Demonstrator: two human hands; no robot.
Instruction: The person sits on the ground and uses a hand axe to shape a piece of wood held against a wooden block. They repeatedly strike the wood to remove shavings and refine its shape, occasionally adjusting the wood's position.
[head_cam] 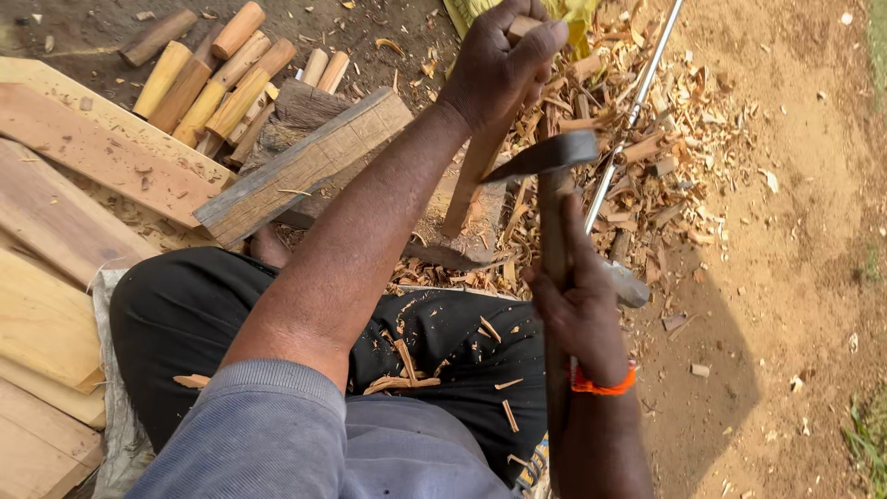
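Note:
My left hand [504,60] grips the top end of a long wooden stick [476,171], which stands tilted with its lower end on a chopping block [462,236]. My right hand [577,310] holds the wooden handle of an adze [545,157]. Its dark metal blade sits level beside the stick's middle, just to the right of it. An orange band circles my right wrist. Wood shavings lie on my black trousers [185,314].
A pile of rounded wooden pegs [217,79] lies at the upper left beside a grey beam [305,166] and flat planks [65,194]. Wood chips [665,148] cover the ground at right, with a thin metal rod [633,111] across them. Bare sandy soil is further right.

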